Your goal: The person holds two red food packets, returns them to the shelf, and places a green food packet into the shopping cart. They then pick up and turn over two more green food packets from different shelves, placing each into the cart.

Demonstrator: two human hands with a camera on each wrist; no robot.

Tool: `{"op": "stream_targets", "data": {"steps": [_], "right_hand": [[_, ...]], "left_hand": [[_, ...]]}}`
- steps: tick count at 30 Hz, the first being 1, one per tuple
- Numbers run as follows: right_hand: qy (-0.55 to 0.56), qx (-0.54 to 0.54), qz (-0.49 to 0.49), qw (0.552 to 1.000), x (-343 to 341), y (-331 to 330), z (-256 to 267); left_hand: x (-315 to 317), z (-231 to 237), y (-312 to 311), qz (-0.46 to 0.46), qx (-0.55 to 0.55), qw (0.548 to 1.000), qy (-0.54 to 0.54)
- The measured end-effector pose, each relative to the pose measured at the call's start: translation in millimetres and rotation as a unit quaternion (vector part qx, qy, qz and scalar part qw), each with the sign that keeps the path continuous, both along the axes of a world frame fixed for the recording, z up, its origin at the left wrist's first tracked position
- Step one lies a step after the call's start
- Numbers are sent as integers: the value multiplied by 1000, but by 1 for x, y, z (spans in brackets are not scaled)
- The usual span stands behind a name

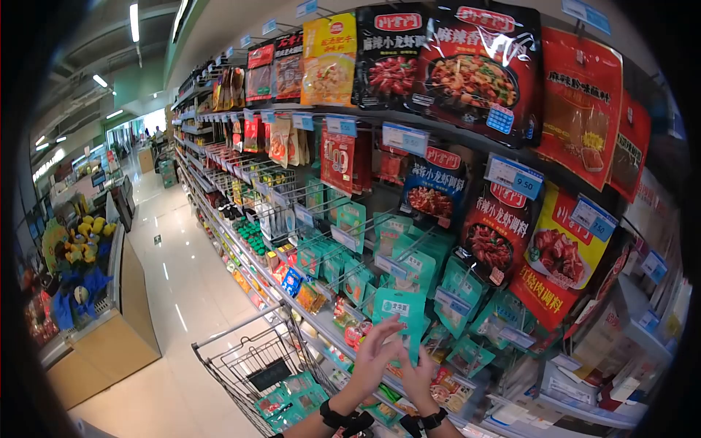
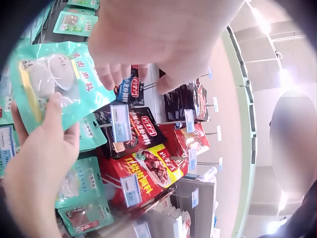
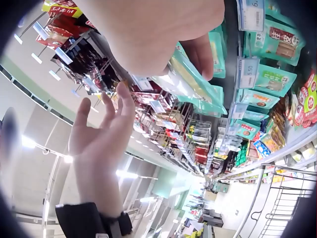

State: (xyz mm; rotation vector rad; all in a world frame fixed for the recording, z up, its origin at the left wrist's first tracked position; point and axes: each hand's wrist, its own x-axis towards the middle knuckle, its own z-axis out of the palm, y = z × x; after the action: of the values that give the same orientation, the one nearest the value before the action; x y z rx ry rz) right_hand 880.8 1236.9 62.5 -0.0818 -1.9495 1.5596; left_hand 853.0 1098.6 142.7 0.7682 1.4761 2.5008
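My right hand (image 1: 418,381) grips a teal seasoning packet (image 1: 398,305) near its lower end, with the thumb across its front. Two clear windows on the packet (image 2: 57,74) show pale contents in the left wrist view. Beside it, my left hand (image 1: 374,359) has its fingers loosely extended and holds nothing; in the right wrist view this left hand (image 3: 105,131) is spread apart from the packet. Behind both hands, similar teal packets (image 1: 413,270) hang on shelf hooks. Several more teal packets (image 1: 298,400) lie in the shopping cart (image 1: 241,343) below.
Large seasoning pouches (image 1: 475,69) hang above, and a yellow-red pouch (image 1: 551,255) hangs to the right. Price tags (image 1: 405,139) stick out on the hook ends. The shelf runs far along the aisle floor (image 1: 171,270). A wood-sided display (image 1: 117,343) stands at left.
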Motion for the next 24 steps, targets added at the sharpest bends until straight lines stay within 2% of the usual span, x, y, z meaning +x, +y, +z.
{"op": "stream_targets", "data": {"steps": [6, 9, 10, 12, 14, 16, 20, 22, 24], "right_hand": [[36, 9, -12, 999, -42, 13, -2], [60, 9, -14, 998, -60, 20, 0], [43, -15, 12, 999, -62, 22, 5], [26, -44, 41, 998, -71, 26, 1], [81, -5, 18, 997, -83, 27, -11], [82, -4, 25, 996, -89, 28, -8], [111, -24, 40, 993, -104, 27, -3], [120, -34, 37, 991, -112, 28, 0], [130, -43, 32, 990, -116, 31, 1]], "left_hand": [[-51, 30, 37, -22, 155, 979, -127], [-64, 32, 42, -23, 175, 976, -127], [-67, 31, 43, -19, 169, 977, -126], [-68, 25, 46, 23, 163, 979, -123], [-72, 10, 49, 43, 172, 978, -113], [-74, 5, 55, 88, 202, 971, -95], [-79, -1, 63, 136, 179, 972, -69], [-84, -6, 67, 158, 111, 981, -16], [-87, -12, 69, 174, 62, 983, -10]]}}
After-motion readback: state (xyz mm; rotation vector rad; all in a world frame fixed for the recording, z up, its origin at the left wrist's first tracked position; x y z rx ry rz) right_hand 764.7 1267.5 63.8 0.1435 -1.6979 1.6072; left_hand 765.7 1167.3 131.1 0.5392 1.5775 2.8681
